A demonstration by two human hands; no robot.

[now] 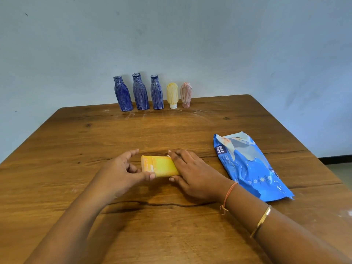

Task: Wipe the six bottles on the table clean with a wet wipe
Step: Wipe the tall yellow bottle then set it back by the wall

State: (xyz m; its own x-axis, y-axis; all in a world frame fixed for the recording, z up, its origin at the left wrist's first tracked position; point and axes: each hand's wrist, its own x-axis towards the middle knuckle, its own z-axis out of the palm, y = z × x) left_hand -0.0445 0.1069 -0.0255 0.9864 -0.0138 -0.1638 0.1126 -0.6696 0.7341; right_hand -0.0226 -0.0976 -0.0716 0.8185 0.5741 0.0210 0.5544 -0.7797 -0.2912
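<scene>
A yellow bottle (162, 166) lies on its side in the middle of the wooden table (76, 141). My right hand (192, 174) rests over its right end and grips it. My left hand (122, 172) touches its left end with thumb and fingertips. Along the far edge stand three blue bottles (141, 94), a pale yellow tube (172, 95) and a pink tube (186, 94), all scribbled with pen marks. A blue wet wipe pack (249, 164) lies flat to the right of my right hand. No loose wipe is visible.
The table's far edge meets a pale wall just behind the row of bottles. A long crack runs across the wood near my forearms. A strip of floor shows past the table's right edge.
</scene>
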